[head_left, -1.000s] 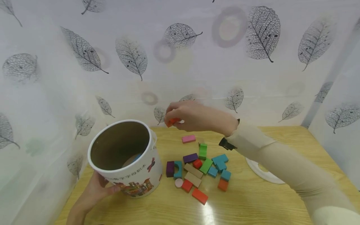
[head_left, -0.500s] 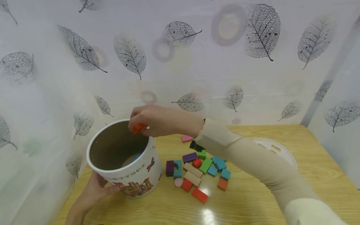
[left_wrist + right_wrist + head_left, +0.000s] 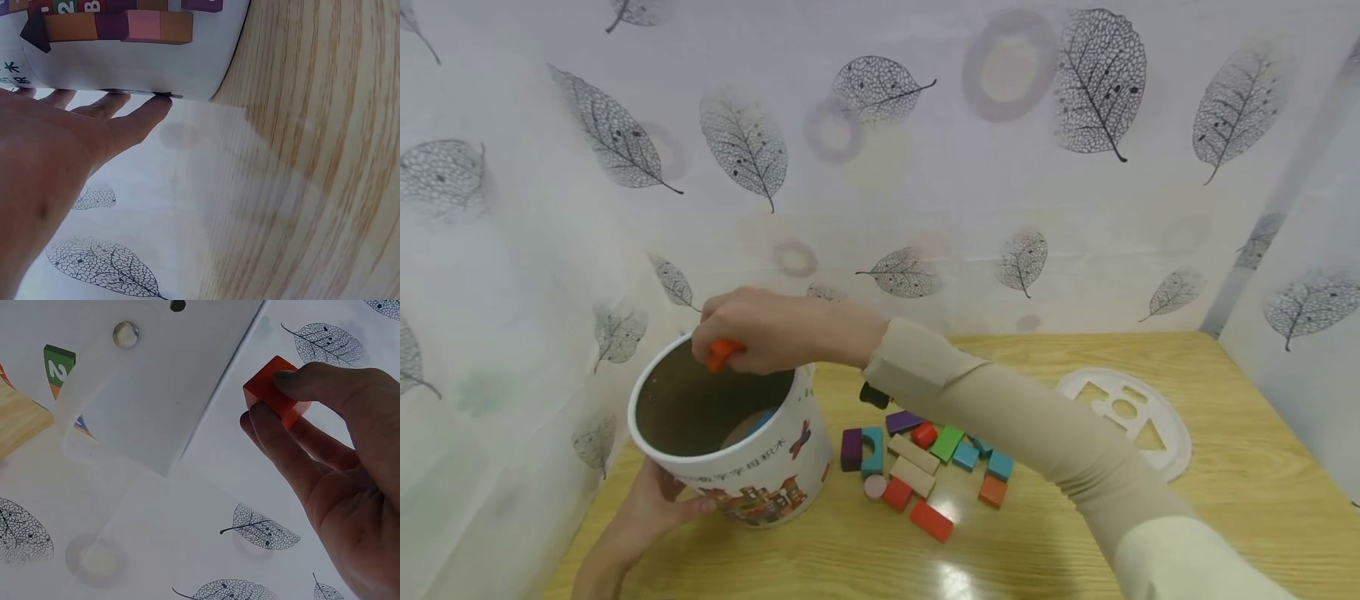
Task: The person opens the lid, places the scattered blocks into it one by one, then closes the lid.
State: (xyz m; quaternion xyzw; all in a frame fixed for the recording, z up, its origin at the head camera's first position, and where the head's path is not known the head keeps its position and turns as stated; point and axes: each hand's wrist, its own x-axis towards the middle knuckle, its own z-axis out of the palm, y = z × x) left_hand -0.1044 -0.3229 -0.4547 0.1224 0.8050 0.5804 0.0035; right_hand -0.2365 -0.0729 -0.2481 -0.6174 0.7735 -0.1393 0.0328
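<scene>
A white bucket (image 3: pixel 797 467) with printed building pictures stands tilted at the left of the head view, its mouth facing up and toward me. My left hand (image 3: pixel 651 512) holds it low on its left side, thumb across the front. In the left wrist view, the fingers (image 3: pixel 147 119) reach against the bucket's wall. Over the far part of the mouth, my right hand (image 3: pixel 760 329) pinches an orange-red block (image 3: pixel 269 387) between thumb and fingertips. Inside the bucket, a bit of blue (image 3: pixel 762 421) shows near the bottom.
Several coloured blocks lie right of the bucket, among them a red block (image 3: pixel 932 521), a purple block (image 3: pixel 852 450) and a teal arch (image 3: pixel 872 452). A white round lid (image 3: pixel 1176 437) with shaped holes lies at the right. Leaf-patterned sheeting (image 3: pixel 925 192) encloses the wooden table (image 3: pixel 1225 375).
My right hand has carried the orange-red block leftward from above the table's back edge to over the bucket's mouth. The left hand and bucket have stayed in place.
</scene>
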